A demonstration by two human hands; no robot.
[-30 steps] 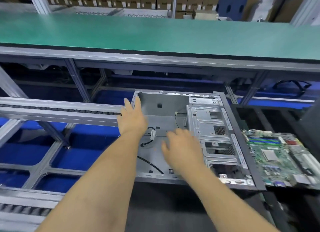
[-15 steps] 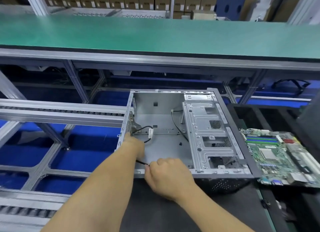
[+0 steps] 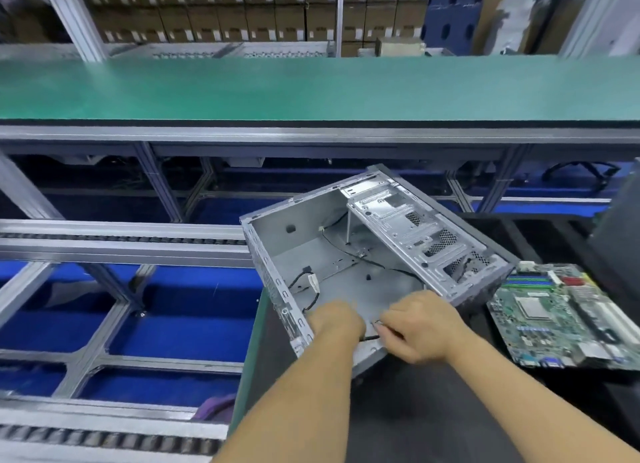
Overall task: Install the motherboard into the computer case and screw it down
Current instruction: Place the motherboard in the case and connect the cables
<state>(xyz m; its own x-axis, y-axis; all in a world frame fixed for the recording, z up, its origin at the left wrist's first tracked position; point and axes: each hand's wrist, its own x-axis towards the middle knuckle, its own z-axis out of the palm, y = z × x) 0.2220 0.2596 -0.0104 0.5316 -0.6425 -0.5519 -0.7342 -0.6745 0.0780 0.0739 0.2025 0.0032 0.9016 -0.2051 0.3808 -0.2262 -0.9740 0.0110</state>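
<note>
Computer case [image 3: 374, 254]: open side up, lying askew on the dark work mat [image 3: 450, 421], one near corner toward the person. Left hand [image 3: 337, 319]: inside the near corner of the case, fingers curled downward; contact with the case floor or a cable not discernible, so grip state cannot be told. Right hand [image 3: 420, 327]: just beside the left hand, at the near rim, fingers curled and pinching a thin black cable [image 3: 372, 338] running between the two hands. Second black cable with white connector [image 3: 313, 284]: on the case floor, just beyond the left hand. Drive cage [image 3: 415, 230]: beyond the right hand, along the far-right side of the case. Motherboard [image 3: 561, 320]: outside the case, flat on the mat, to the right of the right hand, near the right case wall. Not yet installed. Green conveyor belt [image 3: 311, 88]: well beyond both hands.
</note>
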